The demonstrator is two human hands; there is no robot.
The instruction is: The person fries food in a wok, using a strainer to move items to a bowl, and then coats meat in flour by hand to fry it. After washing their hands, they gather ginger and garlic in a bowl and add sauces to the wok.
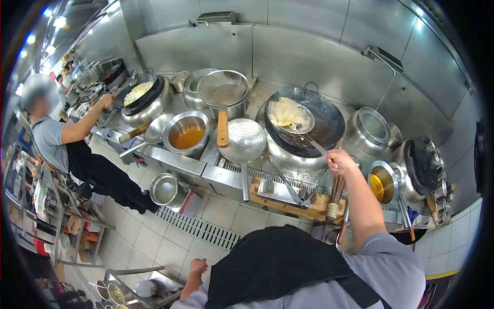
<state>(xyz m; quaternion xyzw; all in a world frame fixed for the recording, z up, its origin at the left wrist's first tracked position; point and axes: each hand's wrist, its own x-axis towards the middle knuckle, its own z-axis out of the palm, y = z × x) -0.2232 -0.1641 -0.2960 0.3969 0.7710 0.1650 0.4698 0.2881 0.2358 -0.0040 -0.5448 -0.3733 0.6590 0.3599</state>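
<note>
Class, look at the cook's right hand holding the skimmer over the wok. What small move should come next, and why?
Probably a slight tilt of the skimmer, kept above the wok, so any liquid drips back in. The right hand grips its long handle, pale yellow food sits in it, and the dark wok lies beneath it. The left hand hangs low by the side.

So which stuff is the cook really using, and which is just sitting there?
In use: right hand, ladle with pale yellow food, black wok.
Lying about: holey skimmer, bowl of brown liquid, wooden-handled strainer, lidded pot.
</note>
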